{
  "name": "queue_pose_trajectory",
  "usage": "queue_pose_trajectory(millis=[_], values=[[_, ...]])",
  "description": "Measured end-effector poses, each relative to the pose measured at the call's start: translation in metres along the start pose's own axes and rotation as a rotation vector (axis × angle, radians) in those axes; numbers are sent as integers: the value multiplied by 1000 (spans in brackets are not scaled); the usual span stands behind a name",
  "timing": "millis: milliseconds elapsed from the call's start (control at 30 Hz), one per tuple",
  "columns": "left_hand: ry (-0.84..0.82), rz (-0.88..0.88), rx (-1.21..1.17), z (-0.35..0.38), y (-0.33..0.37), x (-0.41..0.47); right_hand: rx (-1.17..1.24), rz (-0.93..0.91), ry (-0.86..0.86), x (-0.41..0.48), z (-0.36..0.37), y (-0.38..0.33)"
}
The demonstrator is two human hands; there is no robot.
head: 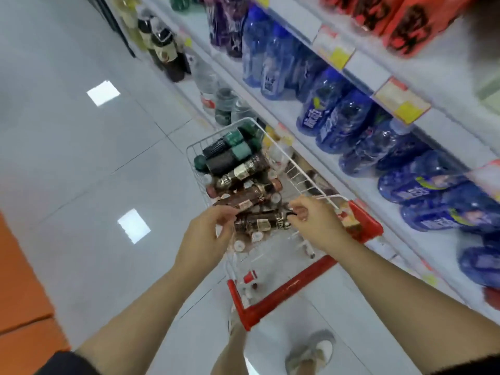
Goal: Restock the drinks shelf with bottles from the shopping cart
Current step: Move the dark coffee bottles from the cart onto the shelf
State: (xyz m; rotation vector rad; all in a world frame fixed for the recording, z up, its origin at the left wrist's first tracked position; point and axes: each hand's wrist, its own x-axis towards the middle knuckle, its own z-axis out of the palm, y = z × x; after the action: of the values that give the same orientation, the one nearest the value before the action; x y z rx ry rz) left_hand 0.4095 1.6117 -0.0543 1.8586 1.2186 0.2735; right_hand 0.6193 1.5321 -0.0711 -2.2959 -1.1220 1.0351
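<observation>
Head view: reached with both bare hands into a white wire shopping cart (300, 177) with a red handle (284, 290), centre of the frame. Held a dark brown labelled bottle (259, 224) crosswise just above the heap of brown and green-capped bottles (238, 169) in the cart. Curled the fingers of the left hand (208, 234) round its left end; pinched its right end in the bent fingers of the right hand (313, 223). Stood beside white drinks shelves (362, 66) stocked with blue bottles (270, 63), right of the frame.
</observation>
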Motion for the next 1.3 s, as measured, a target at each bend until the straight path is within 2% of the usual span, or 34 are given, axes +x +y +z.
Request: queue_pose_trajectory(millis=[67, 200, 367, 433, 533, 633, 767, 933, 1100, 1300], values=[[2, -34, 4, 6, -29, 13, -55, 94, -98, 33, 23, 18], [-21, -70, -13, 23, -71, 35, -229, 187, -133, 79, 48, 59], [-29, -104, -27, 40, -94, 54, -412, 108, -269, 108, 65, 88], [-21, -82, 3, 44, -94, 62, -496, 113, -256, 112, 67, 93], [-30, 52, 138, 48, -89, 79, -596, 121, -245, 114, 63, 100], [-115, 124, 276, 57, -86, 106, -454, 92, -237, 108, 47, 100], [-317, 65, 479, 81, -88, 135, -133, 69, -195, 85, 29, 85], [-332, 2, 645, 100, -92, 147, 46, 6, -40, 63, 36, 56], [-244, -24, 513, 77, -66, 123, 172, -60, 152, 34, 15, 25], [-169, 38, 71, 24, 23, 61, 343, -126, 387, -35, -68, -5]])
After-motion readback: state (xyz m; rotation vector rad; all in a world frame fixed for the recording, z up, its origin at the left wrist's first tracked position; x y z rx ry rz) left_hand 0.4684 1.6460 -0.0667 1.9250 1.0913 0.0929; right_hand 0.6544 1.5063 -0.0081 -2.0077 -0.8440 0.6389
